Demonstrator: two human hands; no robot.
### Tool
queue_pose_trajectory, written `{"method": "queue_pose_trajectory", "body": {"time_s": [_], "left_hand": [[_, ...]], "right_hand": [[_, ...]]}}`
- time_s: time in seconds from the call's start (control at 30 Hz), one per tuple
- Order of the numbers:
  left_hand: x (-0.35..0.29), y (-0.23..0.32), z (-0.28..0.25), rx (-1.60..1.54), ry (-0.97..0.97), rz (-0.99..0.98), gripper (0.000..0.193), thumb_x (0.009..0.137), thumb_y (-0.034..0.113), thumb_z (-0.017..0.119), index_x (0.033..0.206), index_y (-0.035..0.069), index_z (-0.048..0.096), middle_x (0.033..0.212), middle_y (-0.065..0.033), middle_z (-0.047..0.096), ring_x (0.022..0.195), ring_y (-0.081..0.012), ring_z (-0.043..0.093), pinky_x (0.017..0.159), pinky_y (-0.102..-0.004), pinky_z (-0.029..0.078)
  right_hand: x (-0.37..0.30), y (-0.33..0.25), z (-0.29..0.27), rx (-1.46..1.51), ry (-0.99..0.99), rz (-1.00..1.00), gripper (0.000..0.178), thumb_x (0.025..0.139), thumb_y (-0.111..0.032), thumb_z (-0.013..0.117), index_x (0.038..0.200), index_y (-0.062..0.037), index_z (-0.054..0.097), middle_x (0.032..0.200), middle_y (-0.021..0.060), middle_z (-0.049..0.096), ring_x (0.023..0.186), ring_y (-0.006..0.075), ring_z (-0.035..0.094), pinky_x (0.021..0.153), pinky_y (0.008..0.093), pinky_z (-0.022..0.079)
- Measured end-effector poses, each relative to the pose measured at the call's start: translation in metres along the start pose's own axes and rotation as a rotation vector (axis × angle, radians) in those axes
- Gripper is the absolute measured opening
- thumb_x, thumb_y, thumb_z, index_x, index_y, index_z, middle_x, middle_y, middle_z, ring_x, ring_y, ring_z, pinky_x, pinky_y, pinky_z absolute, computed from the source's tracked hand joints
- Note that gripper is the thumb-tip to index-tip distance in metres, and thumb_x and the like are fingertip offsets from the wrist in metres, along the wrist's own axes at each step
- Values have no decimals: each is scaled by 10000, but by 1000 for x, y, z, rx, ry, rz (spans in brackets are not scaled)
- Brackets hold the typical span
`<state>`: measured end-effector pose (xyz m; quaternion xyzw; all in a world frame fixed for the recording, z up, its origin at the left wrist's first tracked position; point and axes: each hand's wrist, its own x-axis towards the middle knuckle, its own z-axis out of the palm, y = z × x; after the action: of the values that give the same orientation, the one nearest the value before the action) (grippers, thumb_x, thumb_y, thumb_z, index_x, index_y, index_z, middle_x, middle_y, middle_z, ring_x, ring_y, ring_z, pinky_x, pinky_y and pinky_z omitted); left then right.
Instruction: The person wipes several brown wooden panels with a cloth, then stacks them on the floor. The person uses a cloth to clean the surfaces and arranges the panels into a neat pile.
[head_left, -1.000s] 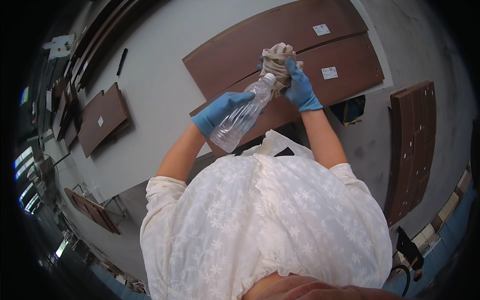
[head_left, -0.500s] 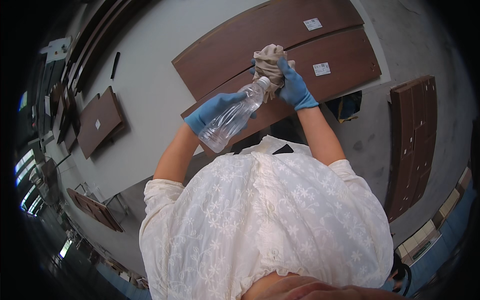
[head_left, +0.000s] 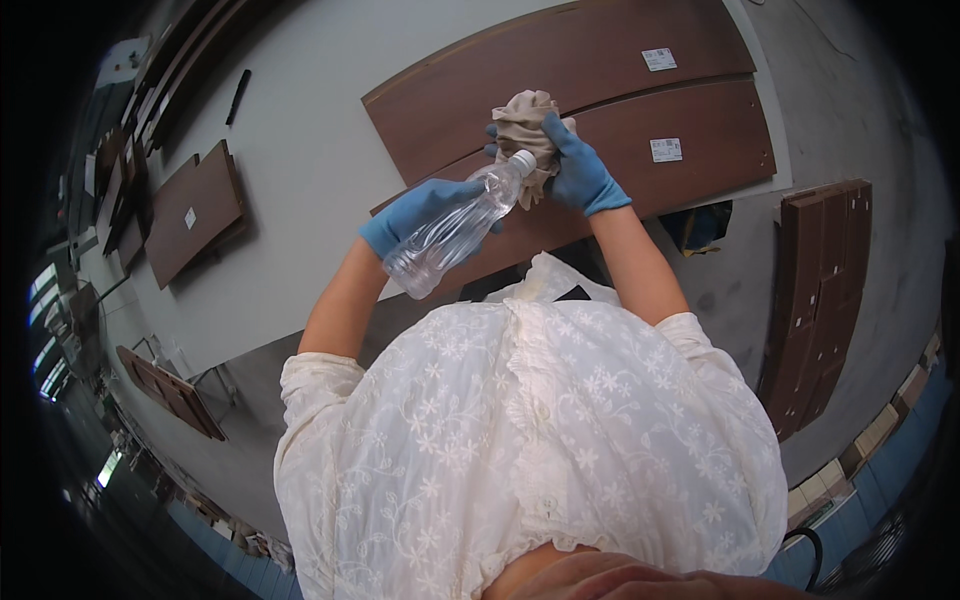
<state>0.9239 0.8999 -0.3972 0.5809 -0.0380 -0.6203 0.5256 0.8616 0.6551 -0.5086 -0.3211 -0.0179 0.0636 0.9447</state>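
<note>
My left hand (head_left: 421, 212), in a blue glove, is closed round a clear plastic bottle (head_left: 452, 238). The bottle lies at a slant, its white cap (head_left: 523, 162) pointing up and to the right, close against a crumpled beige cloth (head_left: 524, 128). My right hand (head_left: 583, 172), gloved in the same blue, grips the bunched cloth from its right side. Both hands are over two long brown wooden panels (head_left: 560, 52) lying side by side on a pale table. The bottle seems to hold little or nothing; its content is hard to make out.
White labels (head_left: 659, 60) are stuck on the panels. Smaller brown boards (head_left: 195, 214) and a black stick-like object (head_left: 238, 97) lie on the table (head_left: 300, 130) to the left. On the right, a stack of brown panels (head_left: 822, 300) stands on the grey floor. A dark bag-like item (head_left: 697, 228) sits by the table's edge.
The view has turned slightly, so the panels appear shifted. My hands keep their hold on bottle and cloth; the bottle is tilted a little flatter.
</note>
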Motion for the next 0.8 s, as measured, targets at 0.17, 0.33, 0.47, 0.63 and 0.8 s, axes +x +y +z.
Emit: {"method": "queue_pose_trajectory", "body": {"time_s": [0.17,0.33,0.47,0.63,0.8], "left_hand": [[-3,-2,-6,-176,33,-9,526,1002,471,607,1302,39,598,1084,-179,729,661,-204,708,520,-326,606],[0,-2,-15,122,78,18,571,973,467,661,1282,-12,629,1084,-162,724,775,-194,708,671,-325,602],[12,-5,-21,556,217,139,705,829,368,853,1346,-43,606,1139,-102,703,1033,-178,670,968,-338,537],[19,12,-61,540,527,583,642,832,188,853,1392,11,593,1229,-90,690,1109,-191,664,1002,-348,540],[44,63,-143,376,786,1141,579,817,169,897,1291,12,604,1173,-81,686,1074,-188,662,942,-326,558]], "right_hand": [[-9,-3,-5,58,12,39,674,1035,-563,530,1467,-50,462,1375,169,600,1236,303,635,1048,422,570],[-4,1,3,-1,45,42,681,1034,-571,527,1476,-57,468,1396,151,591,1261,293,618,1089,440,534],[1,-2,8,87,25,24,667,1034,-541,553,1482,-55,466,1387,158,595,1254,308,618,1104,466,517],[-4,-33,-25,193,-119,-28,618,1039,-419,586,1499,-27,456,1447,200,575,1284,362,613,1119,494,501],[7,-132,-98,-547,669,-476,234,1017,-218,651,1176,-45,654,1081,105,709,967,220,729,818,376,626]]}}
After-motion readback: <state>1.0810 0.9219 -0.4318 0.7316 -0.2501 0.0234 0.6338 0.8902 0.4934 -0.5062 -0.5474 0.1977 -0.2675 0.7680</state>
